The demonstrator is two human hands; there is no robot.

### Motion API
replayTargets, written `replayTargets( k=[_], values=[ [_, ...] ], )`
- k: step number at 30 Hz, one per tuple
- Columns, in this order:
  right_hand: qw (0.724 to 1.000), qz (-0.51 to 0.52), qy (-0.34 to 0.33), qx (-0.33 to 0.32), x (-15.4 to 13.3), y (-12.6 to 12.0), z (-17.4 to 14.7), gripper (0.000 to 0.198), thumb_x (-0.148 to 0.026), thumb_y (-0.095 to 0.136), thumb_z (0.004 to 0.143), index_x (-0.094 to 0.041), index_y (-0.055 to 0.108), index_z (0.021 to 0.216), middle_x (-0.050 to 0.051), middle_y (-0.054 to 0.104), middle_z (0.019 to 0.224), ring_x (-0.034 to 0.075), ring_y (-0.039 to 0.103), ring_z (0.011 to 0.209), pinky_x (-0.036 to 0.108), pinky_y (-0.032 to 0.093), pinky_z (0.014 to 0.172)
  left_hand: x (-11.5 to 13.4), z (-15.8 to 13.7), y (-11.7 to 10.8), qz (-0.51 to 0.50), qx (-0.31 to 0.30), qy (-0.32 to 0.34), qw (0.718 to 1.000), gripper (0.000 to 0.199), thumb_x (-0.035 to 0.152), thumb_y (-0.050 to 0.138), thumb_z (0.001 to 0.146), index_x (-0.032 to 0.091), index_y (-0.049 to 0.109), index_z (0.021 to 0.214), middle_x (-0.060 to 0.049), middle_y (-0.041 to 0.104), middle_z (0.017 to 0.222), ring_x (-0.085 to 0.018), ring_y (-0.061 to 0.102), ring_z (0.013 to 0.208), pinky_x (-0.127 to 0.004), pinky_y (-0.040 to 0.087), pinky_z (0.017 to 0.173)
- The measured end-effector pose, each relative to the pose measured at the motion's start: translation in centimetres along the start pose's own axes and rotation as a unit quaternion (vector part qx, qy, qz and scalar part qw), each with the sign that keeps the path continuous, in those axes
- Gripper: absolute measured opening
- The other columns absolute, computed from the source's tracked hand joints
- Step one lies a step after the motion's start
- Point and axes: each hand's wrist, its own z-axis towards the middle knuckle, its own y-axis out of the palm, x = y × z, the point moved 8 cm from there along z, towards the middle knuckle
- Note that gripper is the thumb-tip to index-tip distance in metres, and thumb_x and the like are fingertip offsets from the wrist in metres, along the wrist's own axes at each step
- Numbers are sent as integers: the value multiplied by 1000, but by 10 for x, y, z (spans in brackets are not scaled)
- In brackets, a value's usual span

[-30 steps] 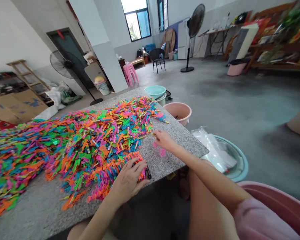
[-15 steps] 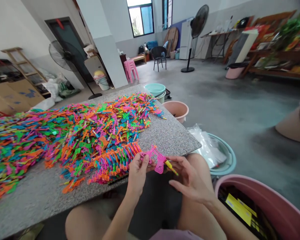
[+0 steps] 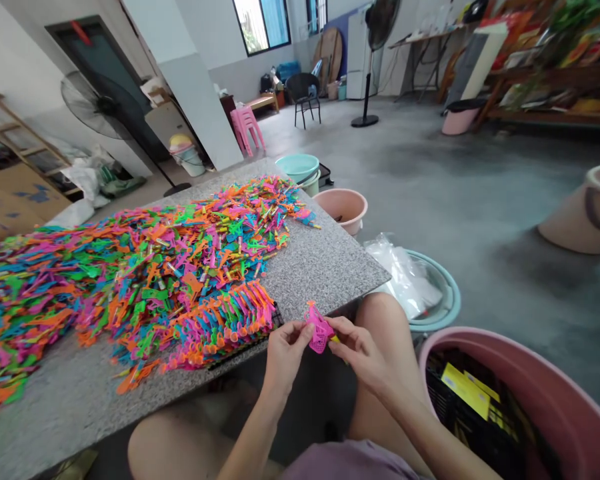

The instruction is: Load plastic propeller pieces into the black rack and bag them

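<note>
Just off the table's near edge, above my lap, I have a pink plastic toy (image 3: 319, 333) with a mesh panel between my two hands. My left hand (image 3: 287, 343) pinches its left side between thumb and fingers. My right hand (image 3: 357, 347) is closed on its right side, where a short yellow piece (image 3: 335, 339) shows; the fingers cover most of that piece. Left of my hands, a row of similar toys (image 3: 225, 320) in orange, blue, green and pink stands packed along the table edge in a dark holder. Behind it spreads a big heap of loose colourful plastic toys (image 3: 145, 260).
The speckled stone table (image 3: 325, 267) ends in a corner ahead. Right of my knee stands a large pink tub (image 3: 520, 360) holding dark crates and yellow packs. Clear plastic bags (image 3: 405, 277) lie in a light-blue basin (image 3: 450, 293). A salmon basin (image 3: 347, 207) stands farther off.
My right hand has moved in and closed on the toy's yellow end, its fingers having been spread before. The toy appears turned and more compact. The whole view has shifted slightly.
</note>
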Motion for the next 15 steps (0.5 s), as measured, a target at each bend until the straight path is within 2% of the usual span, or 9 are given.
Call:
replayTargets(
  k=[6, 9, 12, 15],
  values=[
    [999, 30, 20, 18, 12, 0, 2, 36, -36, 62, 84, -25, 69, 118, 5, 63, 94, 19, 59, 91, 31, 51, 79, -12, 7, 3, -28, 7, -28, 999, 38, 49, 80, 65, 13, 67, 64, -1, 63, 58, -12, 56, 58, -25, 46, 64],
    [996, 70, 47, 27, 21, 2, 2, 39, -38, 68, 80, -23, 69, 116, 6, 66, 100, 20, 62, 96, 34, 51, 84, -14, 8, 1, -33, 31, -13, 999, 37, 47, 81, 65, 15, 66, 77, -1, 67, 70, -13, 61, 65, -23, 47, 65],
    [991, 103, 76, 32, 31, 4, -2, 44, -39, 72, 77, -21, 66, 116, 7, 69, 103, 22, 64, 97, 37, 52, 87, -15, 6, 6, -23, 18, -1, 1000, 39, 47, 77, 71, 15, 66, 88, -3, 70, 75, -15, 64, 68, -25, 49, 66],
    [997, 14, 59, 39, 29, 0, -5, 35, -38, 69, 79, -22, 68, 110, 8, 68, 102, 21, 63, 95, 36, 52, 85, -11, 0, 7, -7, 18, 22, 1000, 32, 43, 76, 74, 14, 66, 85, -5, 71, 78, -17, 66, 72, -26, 50, 70]
  ],
)
